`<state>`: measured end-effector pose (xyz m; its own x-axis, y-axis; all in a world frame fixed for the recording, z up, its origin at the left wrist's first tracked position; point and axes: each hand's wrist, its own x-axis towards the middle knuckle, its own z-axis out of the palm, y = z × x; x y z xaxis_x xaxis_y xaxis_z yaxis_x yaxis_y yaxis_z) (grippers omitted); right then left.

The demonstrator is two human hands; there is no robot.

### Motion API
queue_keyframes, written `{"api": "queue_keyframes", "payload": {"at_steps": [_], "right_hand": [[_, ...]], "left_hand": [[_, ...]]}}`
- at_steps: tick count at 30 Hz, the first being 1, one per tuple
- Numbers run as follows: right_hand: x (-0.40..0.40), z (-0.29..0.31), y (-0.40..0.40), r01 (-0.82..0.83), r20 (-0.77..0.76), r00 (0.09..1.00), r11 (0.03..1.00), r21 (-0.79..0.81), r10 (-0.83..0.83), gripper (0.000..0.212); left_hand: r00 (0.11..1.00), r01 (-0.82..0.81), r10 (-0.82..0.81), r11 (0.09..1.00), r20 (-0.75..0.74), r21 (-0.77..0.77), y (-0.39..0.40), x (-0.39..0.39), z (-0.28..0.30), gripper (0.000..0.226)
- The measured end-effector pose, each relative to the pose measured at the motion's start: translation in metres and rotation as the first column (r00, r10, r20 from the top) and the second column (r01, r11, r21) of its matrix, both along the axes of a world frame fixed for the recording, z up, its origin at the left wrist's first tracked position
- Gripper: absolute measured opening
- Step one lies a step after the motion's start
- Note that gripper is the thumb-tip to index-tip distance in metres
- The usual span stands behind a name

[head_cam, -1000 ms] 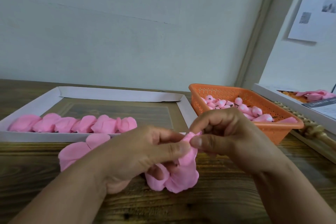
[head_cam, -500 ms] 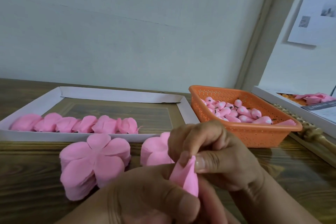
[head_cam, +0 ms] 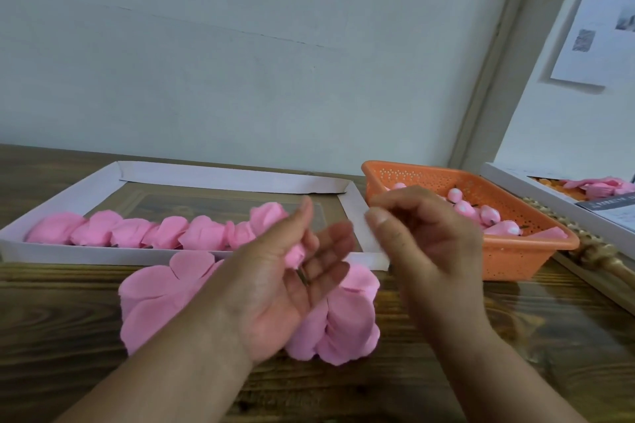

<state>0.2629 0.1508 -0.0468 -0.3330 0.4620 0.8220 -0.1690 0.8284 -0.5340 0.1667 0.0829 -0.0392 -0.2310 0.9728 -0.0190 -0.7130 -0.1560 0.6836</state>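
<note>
My left hand [head_cam: 292, 285] is turned palm up over the table with thumb and fingers stretched out. A finished pink fabric flower [head_cam: 275, 227] lies between its thumb and fingers, the short dark stem on the fingers. To the right, my right hand [head_cam: 422, 237] hovers with loosely curled fingers and holds nothing. Two stacks of flat pink petal cut-outs lie on the wooden table beneath my hands, one on the left [head_cam: 154, 302] and one on the right [head_cam: 347, 323].
A shallow white tray [head_cam: 220, 177] behind my hands holds a row of finished pink flowers [head_cam: 137, 233]. An orange plastic basket [head_cam: 515, 261] of pink buds stands at the right. Farther right lies another white box [head_cam: 536, 196] with pink pieces. A wall rises close behind.
My hands have come apart. The right hand let go of the flower and drew right; the left hand opened palm up with the flower and moved toward the tray.
</note>
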Motion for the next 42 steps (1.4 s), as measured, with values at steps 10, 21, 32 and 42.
{"api": "queue_keyframes", "payload": {"at_steps": [10,21,32,42], "right_hand": [[-0.027,-0.023,-0.016,0.164,0.167,0.922,0.744,0.648,-0.350,0.004],[-0.037,-0.015,-0.026,0.298,0.064,0.928,0.834,0.465,-0.368,0.005],[-0.031,-0.005,-0.032,-0.200,0.034,0.970,0.866,-0.458,0.242,0.014],[-0.016,0.063,0.016,-0.073,0.572,0.808,0.987,-0.140,0.141,0.041]], "left_hand": [[0.984,-0.046,0.061,0.995,0.165,-0.092,-0.011,-0.021,-0.018,0.042],[0.992,-0.071,0.073,0.997,0.105,-0.023,-0.006,-0.009,-0.004,0.040],[0.983,-0.029,0.027,1.000,-0.182,-0.008,-0.006,-0.020,0.000,0.023],[0.551,-0.315,0.183,0.949,-0.814,0.001,0.010,-0.035,0.011,0.028]]}}
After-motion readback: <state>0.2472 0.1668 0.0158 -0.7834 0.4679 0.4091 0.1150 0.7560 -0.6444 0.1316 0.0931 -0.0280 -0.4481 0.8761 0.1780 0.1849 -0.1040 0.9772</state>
